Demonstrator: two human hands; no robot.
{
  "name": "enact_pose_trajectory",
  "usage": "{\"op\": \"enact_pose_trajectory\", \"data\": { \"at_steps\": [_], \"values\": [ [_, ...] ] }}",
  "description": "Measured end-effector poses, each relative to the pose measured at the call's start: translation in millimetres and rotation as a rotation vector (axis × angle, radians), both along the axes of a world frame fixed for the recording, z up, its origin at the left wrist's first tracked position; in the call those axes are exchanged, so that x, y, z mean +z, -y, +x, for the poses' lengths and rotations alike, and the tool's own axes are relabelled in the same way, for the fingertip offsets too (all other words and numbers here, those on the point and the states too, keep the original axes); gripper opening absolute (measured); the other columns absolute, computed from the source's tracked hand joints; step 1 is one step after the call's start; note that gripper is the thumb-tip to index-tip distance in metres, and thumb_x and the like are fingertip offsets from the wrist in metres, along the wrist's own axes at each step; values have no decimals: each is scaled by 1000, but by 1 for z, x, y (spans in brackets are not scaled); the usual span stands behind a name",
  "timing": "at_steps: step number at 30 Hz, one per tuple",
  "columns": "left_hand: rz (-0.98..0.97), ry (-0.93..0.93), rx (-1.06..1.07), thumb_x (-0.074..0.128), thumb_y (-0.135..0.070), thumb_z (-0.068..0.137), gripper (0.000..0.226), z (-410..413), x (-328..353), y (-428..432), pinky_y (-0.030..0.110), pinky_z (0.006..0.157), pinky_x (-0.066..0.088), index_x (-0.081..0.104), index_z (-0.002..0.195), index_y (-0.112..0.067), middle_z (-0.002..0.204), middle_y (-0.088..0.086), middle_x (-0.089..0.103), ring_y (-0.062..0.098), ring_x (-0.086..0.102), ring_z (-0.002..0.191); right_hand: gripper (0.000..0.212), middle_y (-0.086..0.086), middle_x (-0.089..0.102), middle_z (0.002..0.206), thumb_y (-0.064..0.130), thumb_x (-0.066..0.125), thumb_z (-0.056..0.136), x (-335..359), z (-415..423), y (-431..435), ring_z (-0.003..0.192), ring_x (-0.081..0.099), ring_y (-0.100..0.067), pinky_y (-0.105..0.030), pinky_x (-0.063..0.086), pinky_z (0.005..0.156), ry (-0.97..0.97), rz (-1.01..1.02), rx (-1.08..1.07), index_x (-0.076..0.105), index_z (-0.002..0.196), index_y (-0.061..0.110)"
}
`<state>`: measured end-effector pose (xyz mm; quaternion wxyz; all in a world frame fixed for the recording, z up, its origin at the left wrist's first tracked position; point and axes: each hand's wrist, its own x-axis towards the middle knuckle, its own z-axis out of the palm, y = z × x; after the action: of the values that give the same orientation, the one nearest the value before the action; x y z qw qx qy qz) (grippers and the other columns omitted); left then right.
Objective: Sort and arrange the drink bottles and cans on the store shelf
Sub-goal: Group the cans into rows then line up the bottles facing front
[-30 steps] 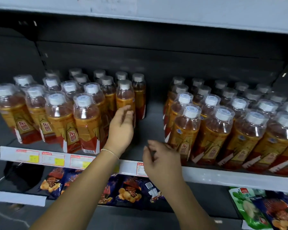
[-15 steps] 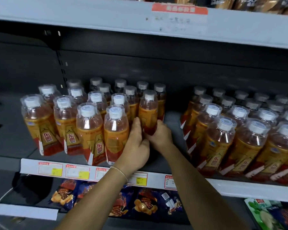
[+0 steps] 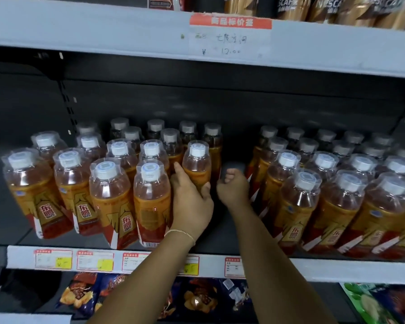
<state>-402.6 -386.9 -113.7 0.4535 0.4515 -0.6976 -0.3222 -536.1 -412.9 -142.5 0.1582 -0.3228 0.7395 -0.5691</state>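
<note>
Bottle (image 3: pixel 197 168) upright at the right edge of the left group of bottles (image 3: pixel 110 195) on the shelf (image 3: pixel 218 242), gripped low by the left hand (image 3: pixel 189 204), thumb on one side, fingers on the other. Right hand (image 3: pixel 233 189) just beside it, in the gap before the right group (image 3: pixel 297 202), fingers curled, nothing in them.

Both arms reach forward; the left grip (image 3: pixel 192 204) clasps a bottle (image 3: pixel 197 169), the right grip (image 3: pixel 234 187) curls empty.
</note>
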Motion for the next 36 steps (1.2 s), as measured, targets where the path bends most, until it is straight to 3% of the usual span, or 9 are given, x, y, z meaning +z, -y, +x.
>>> {"op": "enact_pose_trajectory", "data": {
  "at_steps": [2, 5, 11, 16, 21, 25, 29, 33, 36],
  "values": [
    [-16, 69, 52, 62, -27, 92, 89, -3, 0, -1, 20, 100, 20, -1, 154, -12, 148, 14, 23, 31, 31, 136, 30, 3, 61, 102, 15, 72, 85, 2, -1, 13, 97, 59, -16, -25, 46, 83, 2, 39, 26, 58, 112, 14],
    [-58, 127, 128, 65, -29, 90, 78, -2, 1, -2, 24, 94, 33, 18, 149, -10, 134, 15, 35, 34, 46, 120, 25, -1, 67, 92, 11, 76, 80, 1, 1, 28, 89, 65, -22, -24, 44, 71, 18, 23, 62, 54, 87, 21],
    [-120, 131, 146, 63, -26, 91, 73, 3, -3, -7, 32, 97, 43, 22, 147, -5, 132, 15, 52, 30, 52, 120, 49, -17, 54, 126, 24, 75, 82, -9, -2, 38, 118, 53, -35, -37, 46, 96, -210, 171, 10, 57, 124, 8],
    [-125, 128, 149, 62, -25, 92, 73, 0, -4, -5, 30, 94, 43, 19, 148, -6, 131, 18, 52, 30, 52, 118, 65, -14, 56, 130, 13, 69, 86, -10, -5, 26, 120, 55, -32, -38, 47, 97, -147, 49, 44, 39, 144, 13],
    [-146, 153, 123, 60, -29, 93, 77, 3, -6, -2, 32, 93, 44, 15, 150, -5, 134, 20, 48, 31, 50, 118, 85, -14, 34, 144, 20, 76, 82, -12, -6, 20, 134, 35, -34, -43, 38, 107, -232, 174, 56, 28, 151, 19],
    [-168, 162, 108, 60, -29, 93, 76, 6, -9, 1, 20, 84, 39, 15, 149, -6, 133, 18, 49, 28, 53, 114, 74, -10, 51, 134, 18, 81, 78, -13, -9, 19, 123, 52, -30, -39, 46, 100, -164, 117, 25, 44, 142, 17],
    [-174, 157, 90, 60, -30, 94, 75, 7, -10, 1, 21, 83, 41, 14, 149, -9, 135, 16, 47, 27, 54, 114, 67, -3, 63, 122, 2, 72, 82, -11, -13, 15, 115, 59, -21, -36, 48, 96, -88, 70, 105, 44, 140, 20],
    [-181, 155, 85, 60, -29, 93, 73, 7, -10, 2, 22, 86, 41, 16, 149, -8, 135, 16, 47, 27, 53, 116, 70, -1, 60, 123, -10, 64, 81, -8, -16, 15, 109, 56, -10, -22, 42, 84, -104, 105, 179, 41, 141, 18],
    [-176, 153, 84, 60, -30, 93, 75, 7, -11, 3, 18, 83, 38, 15, 149, -9, 134, 14, 48, 25, 53, 115, 68, 0, 60, 122, -14, 61, 81, -8, -17, 19, 93, 57, -2, -4, 35, 63, -100, 126, 208, 42, 138, 19]
  ]
}}
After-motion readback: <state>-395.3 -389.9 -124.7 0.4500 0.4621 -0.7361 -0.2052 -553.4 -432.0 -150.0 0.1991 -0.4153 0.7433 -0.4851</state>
